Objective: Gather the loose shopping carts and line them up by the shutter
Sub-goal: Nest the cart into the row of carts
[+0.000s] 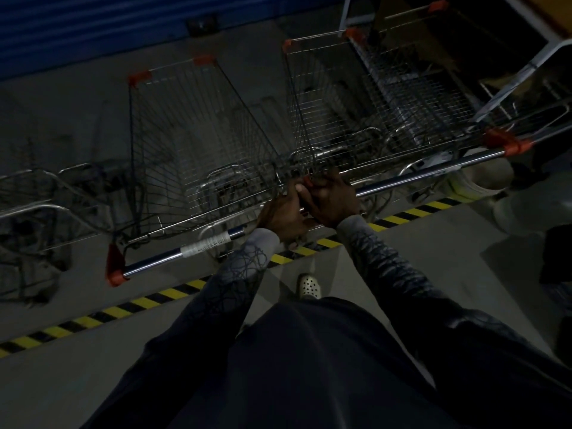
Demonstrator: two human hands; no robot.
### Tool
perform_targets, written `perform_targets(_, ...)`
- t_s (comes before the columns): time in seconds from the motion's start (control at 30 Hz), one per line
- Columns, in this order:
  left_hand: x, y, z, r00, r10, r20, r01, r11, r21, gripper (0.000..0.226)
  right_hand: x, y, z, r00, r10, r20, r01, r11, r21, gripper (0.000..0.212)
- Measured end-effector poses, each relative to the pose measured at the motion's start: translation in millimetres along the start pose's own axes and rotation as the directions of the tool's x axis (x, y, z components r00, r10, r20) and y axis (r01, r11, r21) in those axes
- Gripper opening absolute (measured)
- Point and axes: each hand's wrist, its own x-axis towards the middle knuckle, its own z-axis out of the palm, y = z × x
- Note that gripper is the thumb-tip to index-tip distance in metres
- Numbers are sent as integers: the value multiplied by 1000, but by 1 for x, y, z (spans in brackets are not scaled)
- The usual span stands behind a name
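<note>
Two wire shopping carts with orange corner caps stand side by side, noses toward the blue shutter (pixel 93 26). The left cart (pixel 198 134) has a chrome handle with a white label. The right cart (pixel 356 103) stands a little further forward, with another cart (pixel 411 75) close against its right side. My left hand (pixel 283 216) is closed around the right end of the left cart's handle. My right hand (pixel 332 201) grips the left end of the right cart's handle. Both hands touch each other in the gap between the carts.
Another cart (pixel 46 199) stands at the far left in the dark. Yellow-black floor tape (pixel 139 303) runs diagonally under the handles. A white metal frame (pixel 526 66) leans at the top right. A pale round object (pixel 483 178) sits on the floor at right.
</note>
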Motion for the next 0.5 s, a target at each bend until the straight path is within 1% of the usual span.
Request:
perform_targets(0.13, -15, -10, 2, 999, -9, -51, 20, 976, 218, 87, -2, -2, 3, 998, 5, -60, -5, 1000, 8, 57)
perform_targets(0.2, -26, -28, -1, 997, -27, -72, 47, 955, 294, 85, -4, -1, 4, 997, -11, -77, 12, 1000, 6, 54)
perform_targets(0.27, -41, -49, -8, 993, -59, -102, 85, 957, 276, 85, -7, 0, 3, 995, -38, -96, 39, 999, 8, 53)
perform_targets(0.3, -49, -59, -12, 988, -64, -137, 96, 967, 236, 87, -7, 0, 1, 995, -47, -89, 49, 999, 13, 53)
perform_targets(0.33, -58, -69, -16, 977, -64, -204, 103, 977, 185, 85, -8, -1, -1, 996, -52, -73, 53, 998, 15, 53)
perform_targets(0.37, -68, -81, -21, 954, -52, -294, 100, 984, 150, 78, -7, -1, -3, 997, -57, -59, 57, 998, 12, 53)
perform_targets(0.43, -88, -109, -34, 876, -39, -480, 134, 977, 166, 64, -6, -3, -6, 998, -49, -36, 49, 999, -8, 53)
perform_targets(0.5, -110, -141, -49, 786, -120, -607, 284, 942, 181, 61, -7, -3, -6, 1000, -21, -7, 21, 999, -36, 53)
